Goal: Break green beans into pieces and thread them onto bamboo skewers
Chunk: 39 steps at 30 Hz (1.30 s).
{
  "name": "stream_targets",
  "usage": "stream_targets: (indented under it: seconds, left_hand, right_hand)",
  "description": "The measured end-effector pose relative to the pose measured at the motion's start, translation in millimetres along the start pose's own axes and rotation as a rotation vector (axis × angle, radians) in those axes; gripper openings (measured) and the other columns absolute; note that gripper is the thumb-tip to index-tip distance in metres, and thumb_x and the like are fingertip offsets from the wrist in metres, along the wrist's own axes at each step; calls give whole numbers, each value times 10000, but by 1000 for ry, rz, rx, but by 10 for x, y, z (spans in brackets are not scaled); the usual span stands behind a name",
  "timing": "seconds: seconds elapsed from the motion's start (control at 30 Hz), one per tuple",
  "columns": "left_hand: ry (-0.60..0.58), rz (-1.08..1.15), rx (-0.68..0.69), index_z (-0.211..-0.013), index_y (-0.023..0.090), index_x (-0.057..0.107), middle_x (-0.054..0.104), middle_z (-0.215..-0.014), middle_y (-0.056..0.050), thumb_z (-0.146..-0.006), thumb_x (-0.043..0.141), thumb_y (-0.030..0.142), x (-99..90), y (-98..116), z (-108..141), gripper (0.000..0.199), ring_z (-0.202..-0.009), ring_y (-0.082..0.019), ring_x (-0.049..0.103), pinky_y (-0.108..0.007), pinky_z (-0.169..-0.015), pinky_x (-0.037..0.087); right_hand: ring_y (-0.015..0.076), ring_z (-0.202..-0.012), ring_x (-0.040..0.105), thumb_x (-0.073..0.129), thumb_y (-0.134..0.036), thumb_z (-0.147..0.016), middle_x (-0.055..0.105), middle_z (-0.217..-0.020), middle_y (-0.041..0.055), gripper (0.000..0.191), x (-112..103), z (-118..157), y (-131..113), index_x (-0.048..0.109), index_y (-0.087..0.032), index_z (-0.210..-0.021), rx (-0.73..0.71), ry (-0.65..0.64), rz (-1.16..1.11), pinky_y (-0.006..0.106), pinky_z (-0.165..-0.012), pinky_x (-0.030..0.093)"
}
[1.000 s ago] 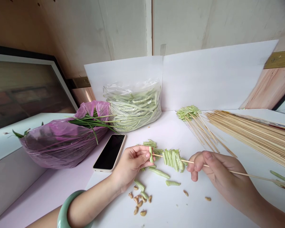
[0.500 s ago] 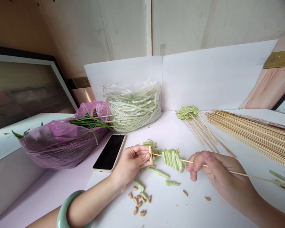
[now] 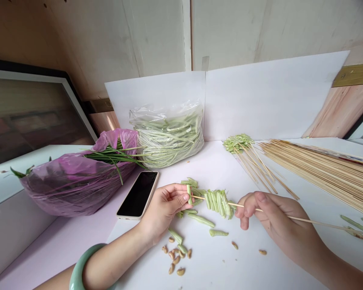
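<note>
Between the thumb and fingers of my left hand (image 3: pixel 165 207) is a short piece of green bean (image 3: pixel 189 194), held upright at the tip of a thin wooden skewer (image 3: pixel 242 206). My right hand (image 3: pixel 272 217) pinches that skewer along its shaft, and the rest of it runs off to the right. Several bean pieces (image 3: pixel 217 202) are threaded side by side on the skewer between my hands. Loose cut bean pieces (image 3: pixel 201 220) lie on the white surface below and behind my left hand. Several brown bean seeds (image 3: pixel 176 259) are scattered closer to me.
A clear bag of long beans (image 3: pixel 172 139) stands at the back, beside a purple bag with green stalks (image 3: pixel 78 181). A phone (image 3: pixel 138 195) lies left of my hand. Finished bean skewers (image 3: pixel 238 142) and a large bundle of bare skewers (image 3: pixel 317 169) are at back right.
The whole view has shifted very slightly left. Both hands keep the same grips, and the bean piece remains at the skewer's tip.
</note>
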State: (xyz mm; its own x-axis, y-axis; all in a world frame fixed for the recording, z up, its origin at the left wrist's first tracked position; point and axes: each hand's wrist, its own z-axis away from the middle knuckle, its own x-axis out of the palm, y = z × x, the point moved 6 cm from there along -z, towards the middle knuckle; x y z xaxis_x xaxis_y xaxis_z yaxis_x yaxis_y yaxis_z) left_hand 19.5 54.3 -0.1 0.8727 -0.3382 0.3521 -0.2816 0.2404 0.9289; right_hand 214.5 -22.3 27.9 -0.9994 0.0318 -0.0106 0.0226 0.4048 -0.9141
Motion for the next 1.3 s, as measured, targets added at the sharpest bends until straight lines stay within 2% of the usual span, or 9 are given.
stream_targets:
  seconds: [0.17,0.57,0.9,1.07,1.3]
  left_hand:
    - [-3,-5,0,-760,104,719,659,-695,-17,-551,872,266,6,-7,7,305,-644,-92,613,-199,-656,562]
    - [-20,-6,-1,-709,107,727,685,-649,-21,-537,878,246,14,-11,10,268,-591,-91,619,-207,-640,547]
    - [-56,-9,5,-671,120,720,685,-561,-19,-546,870,213,32,-6,16,216,-525,-98,617,-201,-572,481]
    - [-73,-15,29,-661,122,726,697,-564,-23,-544,870,207,56,-15,34,203,-533,-95,609,-194,-569,468]
    - [-111,-51,39,-677,130,748,730,-651,-37,-548,862,181,115,-48,84,180,-598,-120,637,-223,-632,508]
  right_hand:
    - [131,-639,642,452,-441,-939,663,-572,-8,426,0,1,16,669,-233,-637,13,5,-1,222,-714,524]
    - [139,-630,633,476,-463,-920,657,-561,4,442,14,6,33,672,-225,-603,41,-15,-27,224,-684,533]
    - [164,-591,635,520,-487,-886,668,-553,19,409,42,-7,84,662,-216,-615,97,-7,-106,299,-701,548]
    - [168,-598,645,529,-488,-880,667,-558,21,398,78,-9,103,665,-217,-623,119,-16,-197,280,-620,538]
    - [183,-577,637,513,-508,-879,672,-551,39,434,176,49,213,631,-196,-603,200,-48,-179,357,-725,544]
